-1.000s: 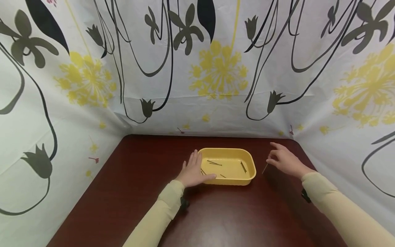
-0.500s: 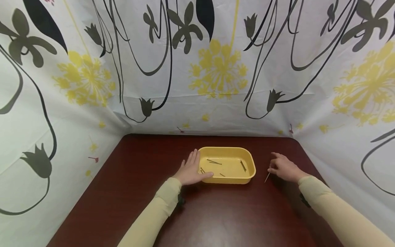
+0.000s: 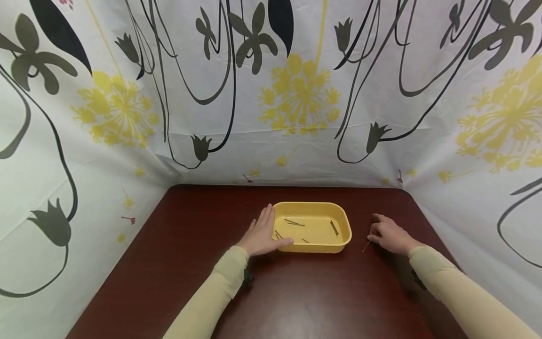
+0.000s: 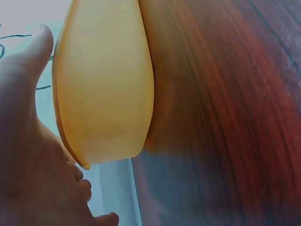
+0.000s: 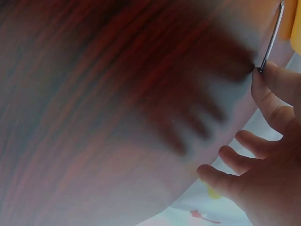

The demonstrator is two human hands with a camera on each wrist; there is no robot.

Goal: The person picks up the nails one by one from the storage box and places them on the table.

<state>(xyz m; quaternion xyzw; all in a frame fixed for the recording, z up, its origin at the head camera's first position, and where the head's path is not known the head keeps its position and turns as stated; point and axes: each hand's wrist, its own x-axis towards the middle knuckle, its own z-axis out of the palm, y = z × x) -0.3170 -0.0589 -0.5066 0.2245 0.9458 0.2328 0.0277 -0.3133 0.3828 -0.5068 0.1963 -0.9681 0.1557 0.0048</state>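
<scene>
A yellow plastic tray (image 3: 311,248) sits toward the back of the dark wooden table. My left hand (image 3: 261,237) rests at its left end, fingers straight along the rim and thumb across the front left corner. The left wrist view shows the tray's outer wall (image 4: 103,84) beside that hand. To the right of the tray, low over the table, my right hand (image 3: 390,235) pinches a thin metal nail (image 5: 272,40) by its head between thumb and index finger. The other fingers are spread apart. The nail slants, its tip toward the tray side.
Several nails (image 3: 294,222) lie scattered on the tray floor, some at the right end and some by the left hand. The reddish-brown table (image 3: 296,292) spreads in front. A white floral-printed cloth (image 3: 271,155) encloses the table at the back and both sides.
My right hand has come down and nearer to me beside the tray, still pinching the nail. The left hand and tray have stayed almost in place.
</scene>
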